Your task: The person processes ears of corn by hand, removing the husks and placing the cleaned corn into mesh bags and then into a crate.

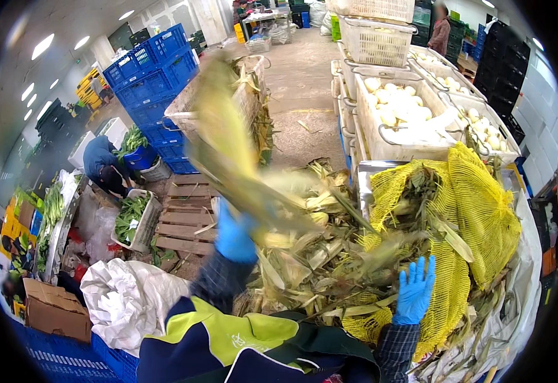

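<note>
My left hand point(235, 234), in a blue glove, is blurred beside a pale yellow-green ear of corn in its husk point(228, 124). Motion smears the corn and its long leaves, which hide the fingers, so whether I grip it cannot be told. My right hand point(413, 292), also gloved in blue, holds nothing; its fingers are spread at the edge of a yellow mesh bag point(480, 215). Unhusked corn with dark, dry leaves point(415, 191) shows at the bag's mouth. Loose corn husks point(317, 268) lie heaped between my hands.
A white crate point(183, 107) stands beyond my left hand, beside stacked blue crates point(149, 76). White crates with round pale vegetables point(394, 103) stand ahead right. A wooden pallet point(185, 218), a white sack point(130, 297) and a bent-over person point(101, 160) are to the left.
</note>
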Action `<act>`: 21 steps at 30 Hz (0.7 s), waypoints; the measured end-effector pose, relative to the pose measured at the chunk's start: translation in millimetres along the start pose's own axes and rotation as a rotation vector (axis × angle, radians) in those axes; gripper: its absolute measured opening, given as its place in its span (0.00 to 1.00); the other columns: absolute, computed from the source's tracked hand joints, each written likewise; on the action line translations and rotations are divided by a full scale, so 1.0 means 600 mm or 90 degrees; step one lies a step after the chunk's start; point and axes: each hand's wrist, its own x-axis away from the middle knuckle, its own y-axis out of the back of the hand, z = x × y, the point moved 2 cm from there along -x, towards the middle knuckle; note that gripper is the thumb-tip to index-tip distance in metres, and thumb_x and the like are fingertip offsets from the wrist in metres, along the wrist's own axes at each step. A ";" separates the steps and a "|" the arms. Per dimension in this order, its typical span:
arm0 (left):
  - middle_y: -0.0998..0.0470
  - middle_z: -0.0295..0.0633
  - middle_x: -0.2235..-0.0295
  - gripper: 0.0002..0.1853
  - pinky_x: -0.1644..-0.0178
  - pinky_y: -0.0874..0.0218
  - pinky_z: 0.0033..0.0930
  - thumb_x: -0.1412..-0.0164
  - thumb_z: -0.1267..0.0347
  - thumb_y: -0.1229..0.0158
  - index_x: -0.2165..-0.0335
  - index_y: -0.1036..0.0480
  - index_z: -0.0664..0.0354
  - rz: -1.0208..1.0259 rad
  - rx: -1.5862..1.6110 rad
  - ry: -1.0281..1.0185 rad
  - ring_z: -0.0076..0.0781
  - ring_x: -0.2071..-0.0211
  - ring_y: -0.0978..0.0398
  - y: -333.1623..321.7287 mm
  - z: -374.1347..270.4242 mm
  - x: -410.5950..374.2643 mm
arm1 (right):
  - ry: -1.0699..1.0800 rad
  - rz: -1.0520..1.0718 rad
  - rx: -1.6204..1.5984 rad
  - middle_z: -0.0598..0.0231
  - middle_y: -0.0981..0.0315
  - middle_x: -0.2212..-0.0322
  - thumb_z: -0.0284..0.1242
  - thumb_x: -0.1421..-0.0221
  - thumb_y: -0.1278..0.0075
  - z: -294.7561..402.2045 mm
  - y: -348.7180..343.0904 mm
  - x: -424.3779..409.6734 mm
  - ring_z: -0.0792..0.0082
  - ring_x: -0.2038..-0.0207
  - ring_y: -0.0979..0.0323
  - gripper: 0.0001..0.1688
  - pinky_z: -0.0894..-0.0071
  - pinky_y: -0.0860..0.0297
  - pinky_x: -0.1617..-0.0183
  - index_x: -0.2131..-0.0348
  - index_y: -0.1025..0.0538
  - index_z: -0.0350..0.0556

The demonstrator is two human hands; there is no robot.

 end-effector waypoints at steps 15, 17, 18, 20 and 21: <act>0.26 0.36 0.74 0.13 0.76 0.38 0.21 0.52 0.69 0.43 0.65 0.31 0.58 0.173 -0.431 0.097 0.21 0.77 0.30 0.007 0.137 -0.388 | 0.185 -0.343 0.815 0.54 0.37 0.54 0.25 0.54 0.51 0.126 0.293 -0.063 0.64 0.51 0.39 0.29 0.69 0.43 0.47 0.51 0.38 0.36; 0.26 0.37 0.71 0.15 0.71 0.37 0.24 0.51 0.71 0.46 0.61 0.31 0.62 0.332 -0.445 0.174 0.23 0.73 0.29 -0.090 0.230 -0.296 | 0.297 -0.464 0.942 0.52 0.39 0.52 0.27 0.57 0.51 0.207 0.393 -0.043 0.61 0.49 0.41 0.34 0.69 0.46 0.45 0.49 0.41 0.36; 0.26 0.38 0.71 0.15 0.71 0.37 0.21 0.50 0.72 0.46 0.61 0.31 0.63 0.409 -0.402 0.174 0.23 0.73 0.29 -0.129 0.271 -0.244 | 0.300 -0.442 1.002 0.49 0.40 0.52 0.28 0.58 0.50 0.240 0.378 -0.037 0.59 0.48 0.42 0.35 0.68 0.46 0.44 0.49 0.41 0.37; 0.28 0.36 0.71 0.16 0.66 0.38 0.22 0.52 0.75 0.45 0.61 0.32 0.64 0.566 -0.318 0.263 0.23 0.70 0.31 -0.201 0.339 -0.150 | 0.375 -0.423 1.092 0.48 0.41 0.52 0.29 0.58 0.49 0.273 0.331 -0.053 0.58 0.48 0.42 0.37 0.68 0.46 0.45 0.49 0.42 0.37; 0.28 0.36 0.71 0.17 0.65 0.38 0.24 0.53 0.76 0.44 0.60 0.32 0.64 0.657 -0.298 0.288 0.23 0.70 0.32 -0.227 0.378 -0.102 | 0.389 -0.438 1.098 0.49 0.41 0.52 0.29 0.58 0.49 0.275 0.342 -0.060 0.59 0.48 0.42 0.36 0.68 0.46 0.45 0.49 0.41 0.37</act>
